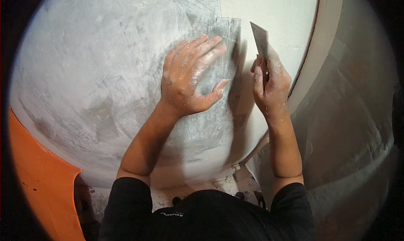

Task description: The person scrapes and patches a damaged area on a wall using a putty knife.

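Observation:
Before me stands a wall (pixel 84 68) coated with streaky grey and white plaster. My left hand (pixel 189 75) is against or just over the grey coat, palm toward it, with fingers stretched and thumb out to the side; white specks cover its skin. To its right, my right hand (pixel 271 81) grips a putty knife (pixel 260 38) by the handle, the flat metal blade pointing up and to the left. The fingers hide most of the handle. Behind the blade the wall is plain white. Whether the blade touches the wall I cannot tell.
A crumpled plastic sheet (pixel 345 123) hangs along the right side, beyond the wall's edge. At the lower left is a bright orange panel or sheet (pixel 44 173). The floor (pixel 162 197) below is spattered, with small pieces of debris (pixel 229 179) near the wall's foot.

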Tool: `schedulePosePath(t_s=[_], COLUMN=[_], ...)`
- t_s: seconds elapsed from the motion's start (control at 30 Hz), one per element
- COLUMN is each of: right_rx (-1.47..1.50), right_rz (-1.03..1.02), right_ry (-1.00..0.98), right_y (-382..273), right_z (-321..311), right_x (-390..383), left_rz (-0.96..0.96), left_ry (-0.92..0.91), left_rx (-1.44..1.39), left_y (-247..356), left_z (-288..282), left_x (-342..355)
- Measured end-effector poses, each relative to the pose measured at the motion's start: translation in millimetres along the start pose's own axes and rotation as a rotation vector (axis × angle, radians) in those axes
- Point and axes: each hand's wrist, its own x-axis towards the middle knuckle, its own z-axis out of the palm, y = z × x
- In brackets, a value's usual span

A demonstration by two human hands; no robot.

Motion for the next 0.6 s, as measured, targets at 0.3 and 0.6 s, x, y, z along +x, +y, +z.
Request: schedulePosePath(t_s=[0.3,0.6], right_rx=[-0.051,-0.09], right_rz=[0.066,0.019], right_ry=[-0.046,-0.023], right_y=[14.6,14.0], right_z=[7.5,11.7], right_x=[3.7,5.1], left_rz=[0.052,0.043], left_ry=[-0.052,-0.043], left_rx=[0.099,0.096], left_y=[-3.6,-3.5], left_z=[2.4,1.6], left_x=[-5.6,-5.1])
